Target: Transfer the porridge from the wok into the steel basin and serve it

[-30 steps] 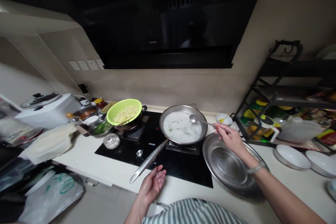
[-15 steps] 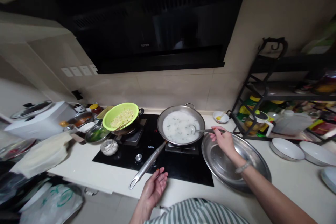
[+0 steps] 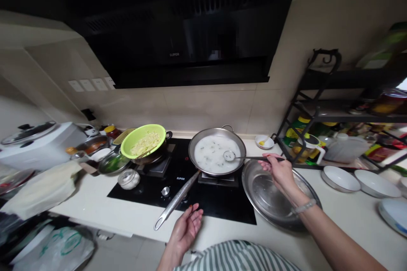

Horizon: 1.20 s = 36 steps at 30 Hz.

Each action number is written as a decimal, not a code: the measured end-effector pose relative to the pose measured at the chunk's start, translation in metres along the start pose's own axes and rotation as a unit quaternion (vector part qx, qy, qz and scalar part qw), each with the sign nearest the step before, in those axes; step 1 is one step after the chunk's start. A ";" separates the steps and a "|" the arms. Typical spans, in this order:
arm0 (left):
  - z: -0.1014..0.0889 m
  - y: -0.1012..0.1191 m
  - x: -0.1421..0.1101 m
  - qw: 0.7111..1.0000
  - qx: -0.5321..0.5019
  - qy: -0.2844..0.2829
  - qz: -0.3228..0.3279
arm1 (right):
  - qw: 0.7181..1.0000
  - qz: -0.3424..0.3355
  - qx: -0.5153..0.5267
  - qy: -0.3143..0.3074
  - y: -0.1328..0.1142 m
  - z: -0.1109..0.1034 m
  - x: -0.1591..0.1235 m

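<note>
Cooktop (image 3: 222, 205) fronts us, with a steel basin (image 3: 267, 194) beneath our right forearm. Our wok (image 3: 192, 153) of white soup (image 3: 210, 152) has its handle (image 3: 176, 201) jutting near our open, empty left hand (image 3: 189, 226); a lime-green bowl (image 3: 135, 135) sits leftward. Our right hand (image 3: 280, 171) grips a ladle (image 3: 251, 158), its head at the soup.
</note>
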State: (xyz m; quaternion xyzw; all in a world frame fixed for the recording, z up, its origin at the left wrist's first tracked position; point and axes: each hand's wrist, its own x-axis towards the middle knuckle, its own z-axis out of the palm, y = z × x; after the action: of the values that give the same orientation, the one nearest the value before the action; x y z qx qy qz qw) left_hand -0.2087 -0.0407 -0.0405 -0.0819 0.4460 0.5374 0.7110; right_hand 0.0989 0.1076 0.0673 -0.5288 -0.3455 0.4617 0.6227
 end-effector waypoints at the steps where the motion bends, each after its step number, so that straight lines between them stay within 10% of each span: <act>1: 0.001 0.000 0.000 1.000 0.001 -0.001 -0.001 | 1.000 0.001 -0.001 -0.004 -0.001 -0.001 -0.002; 12: 0.006 0.001 0.002 1.000 0.018 -0.001 -0.007 | 1.000 0.000 0.028 0.014 -0.015 -0.023 -0.014; 24: 0.009 0.004 0.008 0.998 0.047 -0.015 -0.027 | 0.990 -0.024 -0.082 0.111 -0.010 -0.110 -0.044; 36: 0.011 0.004 0.008 0.996 0.064 -0.029 -0.048 | 0.860 -0.325 -0.387 -0.069 0.028 -0.155 -0.093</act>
State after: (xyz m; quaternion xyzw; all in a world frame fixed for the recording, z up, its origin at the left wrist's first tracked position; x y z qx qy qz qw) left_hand -0.2060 -0.0265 -0.0380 -0.0417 0.4545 0.4753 0.7522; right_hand 0.2042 -0.0322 0.0140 -0.5513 -0.6910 0.0973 0.4573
